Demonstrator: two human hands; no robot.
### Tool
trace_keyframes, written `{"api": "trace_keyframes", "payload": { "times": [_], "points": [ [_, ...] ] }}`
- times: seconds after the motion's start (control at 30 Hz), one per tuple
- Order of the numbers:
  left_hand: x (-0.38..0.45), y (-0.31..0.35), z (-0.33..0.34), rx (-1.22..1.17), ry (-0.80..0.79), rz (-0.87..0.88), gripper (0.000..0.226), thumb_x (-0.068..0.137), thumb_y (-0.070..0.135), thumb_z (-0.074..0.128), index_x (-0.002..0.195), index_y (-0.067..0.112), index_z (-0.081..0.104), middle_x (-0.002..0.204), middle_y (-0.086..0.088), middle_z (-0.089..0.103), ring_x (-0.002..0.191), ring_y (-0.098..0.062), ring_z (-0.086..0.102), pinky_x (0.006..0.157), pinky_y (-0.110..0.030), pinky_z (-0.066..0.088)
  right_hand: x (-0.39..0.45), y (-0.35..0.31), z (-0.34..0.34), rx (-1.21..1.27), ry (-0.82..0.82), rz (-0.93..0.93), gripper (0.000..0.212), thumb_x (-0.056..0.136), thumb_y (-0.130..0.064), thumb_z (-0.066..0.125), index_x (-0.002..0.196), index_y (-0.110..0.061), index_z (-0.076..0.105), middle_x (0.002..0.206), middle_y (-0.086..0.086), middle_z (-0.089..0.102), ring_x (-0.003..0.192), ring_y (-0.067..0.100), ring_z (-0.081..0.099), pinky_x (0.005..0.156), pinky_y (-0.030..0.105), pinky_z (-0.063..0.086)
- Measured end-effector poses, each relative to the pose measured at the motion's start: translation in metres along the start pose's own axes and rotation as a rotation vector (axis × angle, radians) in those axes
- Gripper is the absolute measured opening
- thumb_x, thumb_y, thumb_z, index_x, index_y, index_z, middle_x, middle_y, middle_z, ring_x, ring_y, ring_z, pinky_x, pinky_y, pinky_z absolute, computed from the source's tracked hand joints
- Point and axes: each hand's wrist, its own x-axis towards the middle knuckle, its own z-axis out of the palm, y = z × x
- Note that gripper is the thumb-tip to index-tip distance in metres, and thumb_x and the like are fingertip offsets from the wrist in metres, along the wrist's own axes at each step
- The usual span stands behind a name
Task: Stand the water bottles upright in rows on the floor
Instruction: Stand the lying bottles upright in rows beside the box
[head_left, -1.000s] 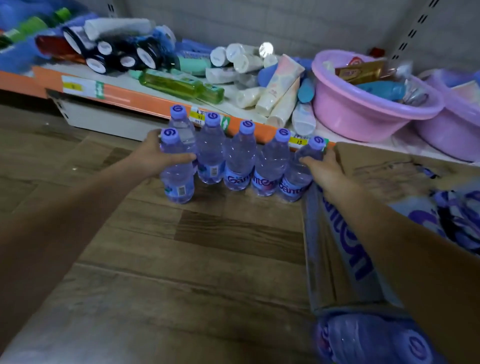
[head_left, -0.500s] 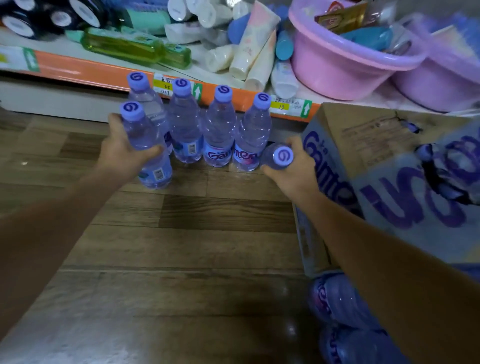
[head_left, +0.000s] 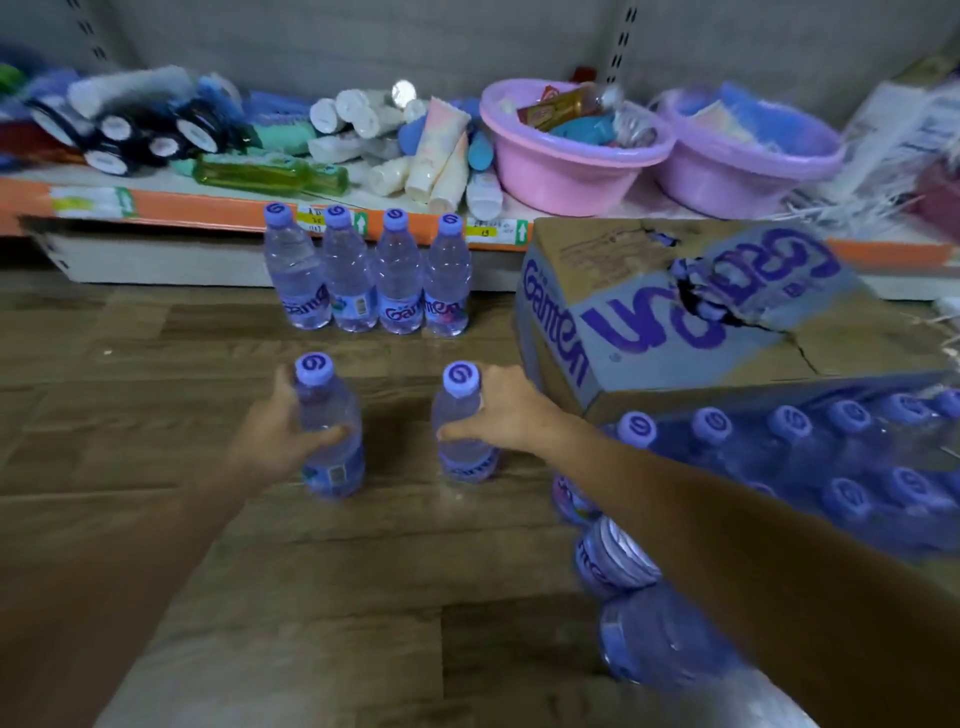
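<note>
Several clear water bottles (head_left: 371, 275) with purple caps stand upright in a row on the wooden floor against the shelf base. In front of that row, my left hand (head_left: 275, 441) grips one upright bottle (head_left: 330, 431). My right hand (head_left: 506, 410) grips a second upright bottle (head_left: 462, 426) a short gap to its right. Both held bottles touch or nearly touch the floor. More bottles (head_left: 789, 452) sit packed under my right arm, and some (head_left: 618, 561) lie on their sides.
A torn cardboard carton (head_left: 675, 322) with purple lettering stands at the right, over the packed bottles. Behind runs a low shelf with an orange edge (head_left: 208, 210) holding tubes, a green bottle (head_left: 270, 174) and two plastic basins (head_left: 566, 161). Bare wooden floor (head_left: 311, 597) lies in front.
Both hands have pulled back from the row, each carrying a bottle toward me and setting it upright in front. The row behind is shorter by those two bottles.
</note>
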Motion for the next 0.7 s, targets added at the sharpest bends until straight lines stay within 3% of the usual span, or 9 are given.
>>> {"api": "trace_keyframes", "payload": {
  "times": [0.1,0.2,0.27,0.33,0.4,0.47,0.53,0.63,0.7],
  "points": [
    [-0.052,0.008,0.012,0.039,0.052,-0.07,0.099,0.034,0.059,0.071,0.117,0.014,0.042,0.105,-0.004,0.06,0.096,-0.024,0.058,0.089,-0.042,0.047,-0.027,-0.001,-0.02,0.095,0.115,-0.07,0.03,0.067,-0.037,0.08,0.081,-0.018,0.061,0.088,0.002,0.064,0.087,0.016,0.059,0.068,0.022,0.039],
    [-0.109,0.024,0.025,0.008,0.089,-0.086,0.093,0.028,0.061,0.076,0.108,0.019,0.051,0.104,-0.008,0.066,0.1,-0.028,0.063,0.091,-0.044,0.049,-0.067,0.0,-0.053,0.245,0.261,-0.147,0.04,0.064,-0.04,0.081,0.091,-0.014,0.069,0.087,0.001,0.067,0.084,0.012,0.059,0.067,0.024,0.043],
    [-0.144,0.053,0.041,-0.02,0.093,-0.101,0.098,0.023,0.069,0.079,0.103,0.018,0.057,0.096,-0.003,0.068,0.09,-0.02,0.066,0.085,-0.034,0.052,-0.098,0.008,-0.083,0.365,0.37,-0.182,0.037,0.06,-0.043,0.081,0.083,-0.016,0.07,0.086,0.002,0.072,0.082,0.014,0.065,0.07,0.032,0.052],
    [-0.17,0.085,0.042,0.028,0.068,-0.076,0.099,0.024,0.075,0.077,0.102,0.015,0.061,0.094,-0.001,0.071,0.088,-0.019,0.068,0.085,-0.036,0.054,-0.119,0.01,-0.113,0.534,0.447,-0.295,0.026,0.059,-0.037,0.08,0.075,-0.021,0.067,0.081,-0.001,0.072,0.078,0.012,0.065,0.074,0.034,0.054],
    [-0.201,0.129,0.058,0.011,-0.006,0.003,0.086,0.031,0.067,0.081,0.1,0.018,0.064,0.094,0.002,0.074,0.088,-0.015,0.07,0.085,-0.033,0.056,-0.144,0.025,-0.15,0.648,0.484,-0.437,0.028,0.058,-0.036,0.079,0.078,-0.025,0.062,0.083,-0.003,0.07,0.082,0.013,0.067,0.08,0.034,0.056],
    [-0.229,0.172,0.082,-0.067,-0.09,0.086,0.052,0.043,0.043,0.088,0.089,0.029,0.069,0.082,0.013,0.075,0.076,0.0,0.069,0.07,-0.014,0.055,-0.166,0.051,-0.182,0.659,0.501,-0.552,0.036,0.058,-0.043,0.073,0.085,-0.023,0.06,0.085,-0.004,0.069,0.085,0.013,0.068,0.082,0.037,0.055],
    [-0.252,0.22,0.112,-0.091,-0.18,0.169,0.042,0.049,0.018,0.087,0.081,0.04,0.07,0.075,0.019,0.074,0.069,0.006,0.067,0.063,-0.007,0.052,-0.192,0.079,-0.208,0.591,0.431,-0.532,0.044,0.056,-0.055,0.059,0.083,-0.019,0.057,0.079,-0.014,0.067,0.076,-0.005,0.065,0.072,0.02,0.052],
    [-0.267,0.28,0.16,-0.047,-0.363,0.261,0.048,0.047,0.048,0.083,0.091,0.042,0.064,0.087,0.027,0.071,0.079,0.011,0.065,0.071,-0.004,0.049,-0.224,0.121,-0.233,0.516,0.415,-0.543,0.045,0.063,-0.054,0.051,0.087,-0.017,0.056,0.087,-0.01,0.065,0.078,-0.006,0.062,0.073,0.015,0.048],
    [-0.263,0.297,0.199,-0.029,-0.433,0.242,0.054,0.049,0.045,0.082,0.096,0.032,0.061,0.091,0.022,0.071,0.085,0.009,0.064,0.076,-0.006,0.049,-0.245,0.152,-0.239,0.599,0.441,-0.614,0.036,0.069,-0.038,0.063,0.096,-0.016,0.051,0.089,-0.008,0.063,0.08,0.002,0.063,0.075,0.021,0.05]
  ]
}}
